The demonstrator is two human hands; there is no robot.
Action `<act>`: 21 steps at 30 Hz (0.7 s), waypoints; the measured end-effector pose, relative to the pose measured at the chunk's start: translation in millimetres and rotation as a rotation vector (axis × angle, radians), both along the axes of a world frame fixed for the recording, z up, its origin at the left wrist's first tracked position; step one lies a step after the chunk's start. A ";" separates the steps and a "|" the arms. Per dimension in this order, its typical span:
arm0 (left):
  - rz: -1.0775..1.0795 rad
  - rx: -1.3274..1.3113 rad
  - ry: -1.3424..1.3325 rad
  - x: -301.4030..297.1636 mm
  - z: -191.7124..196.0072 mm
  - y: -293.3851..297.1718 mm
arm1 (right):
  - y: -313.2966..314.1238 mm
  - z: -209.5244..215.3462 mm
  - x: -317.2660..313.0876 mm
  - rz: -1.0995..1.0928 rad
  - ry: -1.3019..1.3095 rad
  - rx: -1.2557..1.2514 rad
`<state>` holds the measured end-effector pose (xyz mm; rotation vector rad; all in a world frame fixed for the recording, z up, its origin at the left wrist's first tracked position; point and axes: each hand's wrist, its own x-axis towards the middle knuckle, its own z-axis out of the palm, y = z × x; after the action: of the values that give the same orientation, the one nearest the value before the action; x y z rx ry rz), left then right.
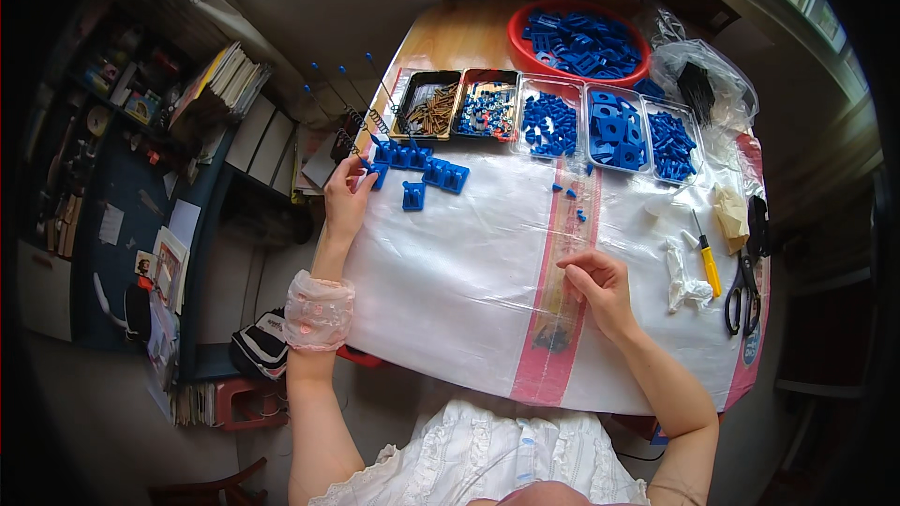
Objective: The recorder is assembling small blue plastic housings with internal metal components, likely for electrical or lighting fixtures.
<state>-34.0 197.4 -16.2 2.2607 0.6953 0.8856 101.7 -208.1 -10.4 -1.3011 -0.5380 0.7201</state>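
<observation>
Left hand (349, 195) pinches blue piece (378, 175) by blue pile (419, 160); right hand (600, 283) curled shut, holds nothing I can see; best keep pinch firm, go slow.

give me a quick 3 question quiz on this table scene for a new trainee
1. True or false: the left hand rests at the cluster of flat blue plastic parts near the table's left edge.
2. What fills the round red plastic basin at the far end?
A. brown metal pieces
B. blue plastic parts
C. scissors
3. Fill in: the yellow-handled screwdriver lies beside the black-handled ______, to the right of the right hand.

Key
1. true
2. B
3. scissors
</observation>
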 end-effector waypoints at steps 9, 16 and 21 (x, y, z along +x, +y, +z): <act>0.029 -0.066 -0.019 -4.1 -0.8 4.8 | 0.0 1.7 -1.0 -0.007 0.006 -0.024; 0.061 -0.017 0.051 -3.6 -8.3 7.0 | -0.6 -1.1 0.1 0.010 0.010 0.003; 0.065 -0.025 0.052 -2.3 -8.7 6.3 | -1.5 0.9 0.1 0.013 0.013 -0.015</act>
<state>-36.3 203.7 -24.9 2.2573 0.8027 0.8462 101.8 -209.6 -9.5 -1.3065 -0.5321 0.7446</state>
